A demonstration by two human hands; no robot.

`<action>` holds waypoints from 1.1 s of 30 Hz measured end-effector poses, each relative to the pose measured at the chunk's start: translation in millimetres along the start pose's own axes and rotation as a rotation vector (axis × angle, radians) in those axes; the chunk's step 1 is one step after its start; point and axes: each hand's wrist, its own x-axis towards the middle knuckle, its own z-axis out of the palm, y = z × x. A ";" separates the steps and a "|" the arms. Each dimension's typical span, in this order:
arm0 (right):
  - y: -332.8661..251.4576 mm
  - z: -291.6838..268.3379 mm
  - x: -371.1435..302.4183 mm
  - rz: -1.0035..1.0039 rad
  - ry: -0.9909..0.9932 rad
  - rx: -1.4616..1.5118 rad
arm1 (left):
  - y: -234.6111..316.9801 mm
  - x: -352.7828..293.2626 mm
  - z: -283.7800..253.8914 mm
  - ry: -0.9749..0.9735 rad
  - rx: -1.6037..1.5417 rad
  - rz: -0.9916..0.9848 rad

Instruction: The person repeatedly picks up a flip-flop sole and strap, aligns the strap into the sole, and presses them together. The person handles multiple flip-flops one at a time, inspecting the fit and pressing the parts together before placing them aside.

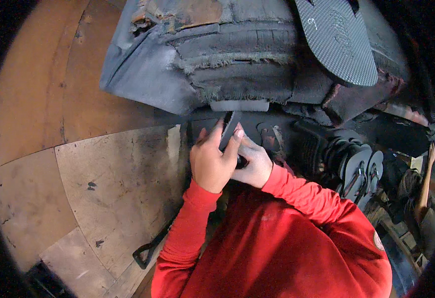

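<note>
A dark grey flip-flop stands edge-on between my two hands, its far end at a pale grey rounded bar or wheel under the machine's edge. I cannot tell whether the two touch. My left hand is closed on its left side, with the thumb laid along the sole. From the right, my right hand grips the same flip-flop, fingers wrapped round it and partly hidden behind the left thumb. Most of the near end is covered by the hands.
A dust-covered, cloth-padded machine cover spans the top, with another flip-flop lying on it. Several grey flip-flops are stacked at the right. Wooden panels fill the left. Another person's arm shows at the far right.
</note>
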 end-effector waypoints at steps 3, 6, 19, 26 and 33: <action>-20.1 -11.2 5.7 0.046 -0.088 0.059 | 9.4 4.2 -12.5 -0.067 0.002 -0.051; -33.6 -21.8 9.0 0.303 -0.172 0.311 | 16.0 3.6 -21.6 -0.125 -0.164 -0.090; 6.8 -50.3 26.4 0.358 -0.252 -0.051 | -27.1 18.2 57.5 -0.107 -0.639 -0.246; 1.2 -38.3 -0.1 0.127 -0.165 -0.314 | -26.7 -22.5 57.4 0.031 -0.904 -0.159; -7.1 -43.4 -1.3 0.021 -0.199 -0.451 | -27.4 -29.6 55.8 0.059 -1.026 -0.096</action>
